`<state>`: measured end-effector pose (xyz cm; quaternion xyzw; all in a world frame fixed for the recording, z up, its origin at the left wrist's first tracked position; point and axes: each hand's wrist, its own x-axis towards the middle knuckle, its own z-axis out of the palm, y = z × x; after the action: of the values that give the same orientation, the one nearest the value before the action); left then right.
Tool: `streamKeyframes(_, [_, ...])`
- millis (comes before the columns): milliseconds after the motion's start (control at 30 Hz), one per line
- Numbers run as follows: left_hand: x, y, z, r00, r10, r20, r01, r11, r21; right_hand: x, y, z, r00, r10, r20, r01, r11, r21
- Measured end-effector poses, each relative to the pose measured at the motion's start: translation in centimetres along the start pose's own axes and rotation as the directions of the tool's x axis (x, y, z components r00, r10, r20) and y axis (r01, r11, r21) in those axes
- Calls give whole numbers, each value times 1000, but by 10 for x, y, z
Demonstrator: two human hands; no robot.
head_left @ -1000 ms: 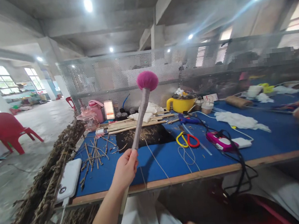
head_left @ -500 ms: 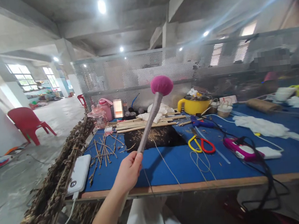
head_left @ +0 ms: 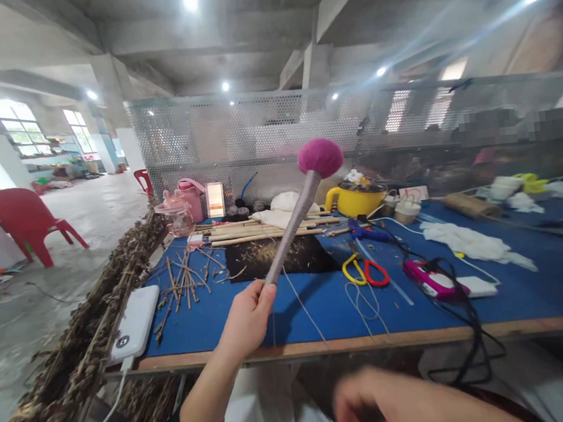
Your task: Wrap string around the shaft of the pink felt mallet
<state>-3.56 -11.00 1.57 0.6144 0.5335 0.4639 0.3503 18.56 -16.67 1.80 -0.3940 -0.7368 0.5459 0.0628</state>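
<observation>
My left hand (head_left: 248, 316) is closed around the lower end of a grey-wrapped stick (head_left: 292, 231). The stick leans up and to the right over the table, and a round magenta ball (head_left: 321, 158) caps its top. Low in the view, in front of the table edge, my right hand (head_left: 374, 399) is smeared by motion; whether its fingers hold anything is unclear. Behind the stick lies a black mat (head_left: 311, 255) strewn with plant bits. Scissors (head_left: 365, 270) with yellow and red handles rest to the right of my left hand, beside loops of thin cord (head_left: 364, 303).
Dry twigs (head_left: 184, 278) and a white power bank (head_left: 135, 324) occupy the table's left side. Long sticks (head_left: 268, 229) lie behind the mat. Rightward are a yellow pot (head_left: 358, 199), a blue glue gun (head_left: 371, 230), a magenta-and-white device (head_left: 429, 279) with black cables, and white cloth (head_left: 476, 241).
My right hand has come into view at the lower right. The stick and its ball have shifted slightly right, still in my left hand. The camera view has turned a little to the right.
</observation>
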Motion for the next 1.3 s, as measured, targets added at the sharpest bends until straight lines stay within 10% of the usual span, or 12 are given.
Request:
streamKeyframes(133, [3, 9, 5, 998, 55, -41, -51, 994, 100, 86, -21, -20, 891, -208, -403, 377, 832, 406])
streamKeyframes(233, [6, 10, 5, 998, 41, -56, -37, 997, 65, 121, -33, -18, 908, -236, -345, 397, 747, 534])
streamKeyframes(400, [10, 2, 5, 994, -70, -88, 66, 996, -54, 119, -35, -18, 941, -53, -335, 241, 800, 550])
streamKeyframes(600, [15, 10, 13, 946, -298, 129, 322, 804, -499, 119, -30, -41, 894, -169, -415, 376, 786, 491])
streamKeyframes(800, [23, 14, 20, 943, -288, 168, 321, 645, -693, 134, -27, -69, 886, -235, -400, 400, 825, 400])
streamKeyframes(1133, [61, 31, 19, 981, -195, 10, 170, 828, -535, 153, -53, -129, 859, -487, -156, 511, 833, 212])
streamKeyframes(1300, [97, 46, 14, 996, -89, -24, 74, 927, -368, 166, -53, -145, 791, -481, -378, 611, 658, 440])
